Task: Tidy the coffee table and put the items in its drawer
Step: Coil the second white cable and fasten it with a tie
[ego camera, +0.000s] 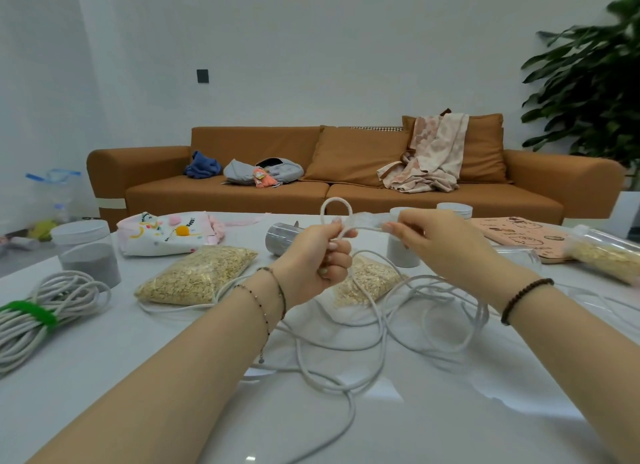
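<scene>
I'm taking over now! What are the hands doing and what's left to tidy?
Left hand grips a loop of the loose white rope; right hand pinches it alongside. The rest sprawls on the coffee table.
Done: one rope bundle, green-strapped, far left.
Left: coil this rope, then stow everything, oat bags and jars too. Drawer not in view.

Both forearms are bare and reach forward, angling in so the hands meet up in the middle. The left hand (318, 252) is curled in a fist round a white rope (334, 203). Just beside it, the right hand (436, 242) pinches the same rope with its thumb and fingertips.
</scene>
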Tool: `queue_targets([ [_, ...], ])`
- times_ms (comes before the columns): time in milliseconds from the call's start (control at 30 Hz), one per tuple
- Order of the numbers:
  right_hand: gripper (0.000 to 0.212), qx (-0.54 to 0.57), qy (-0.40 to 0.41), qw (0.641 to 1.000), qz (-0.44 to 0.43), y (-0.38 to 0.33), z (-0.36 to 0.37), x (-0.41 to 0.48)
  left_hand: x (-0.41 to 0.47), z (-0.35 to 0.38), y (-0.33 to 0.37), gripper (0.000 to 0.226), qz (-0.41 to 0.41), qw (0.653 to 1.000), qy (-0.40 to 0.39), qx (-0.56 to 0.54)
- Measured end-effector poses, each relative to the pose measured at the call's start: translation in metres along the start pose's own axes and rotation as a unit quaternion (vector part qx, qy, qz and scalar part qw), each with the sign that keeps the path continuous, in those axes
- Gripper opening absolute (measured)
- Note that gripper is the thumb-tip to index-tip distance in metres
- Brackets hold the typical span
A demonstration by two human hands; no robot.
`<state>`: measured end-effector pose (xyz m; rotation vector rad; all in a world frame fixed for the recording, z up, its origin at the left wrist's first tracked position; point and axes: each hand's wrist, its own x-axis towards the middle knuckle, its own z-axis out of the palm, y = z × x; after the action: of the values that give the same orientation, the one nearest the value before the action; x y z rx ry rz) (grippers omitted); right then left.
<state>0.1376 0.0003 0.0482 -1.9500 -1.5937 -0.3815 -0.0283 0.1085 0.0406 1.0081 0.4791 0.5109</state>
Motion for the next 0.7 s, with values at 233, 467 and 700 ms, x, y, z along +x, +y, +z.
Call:
queue_targets([
  [233, 0.037, 0.206, 0.021, 0.978, 0.027, -0.007, -0.004, 0.002, 0.001, -0.005, 0.010, 0.037, 0.085, 0.982, 0.020, -0.168],
  [467, 0.026, 0.219, 0.081, 0.972, 0.007, -0.014, 0.002, 0.003, 0.004, 0.003, 0.005, 0.030, 0.133, 0.984, 0.060, -0.102],
  [700, 0.022, 0.234, 0.108, 0.966, -0.035, -0.024, 0.003, -0.001, 0.004, 0.008, -0.005, 0.040, 0.131, 0.987, 0.070, 0.069],
])
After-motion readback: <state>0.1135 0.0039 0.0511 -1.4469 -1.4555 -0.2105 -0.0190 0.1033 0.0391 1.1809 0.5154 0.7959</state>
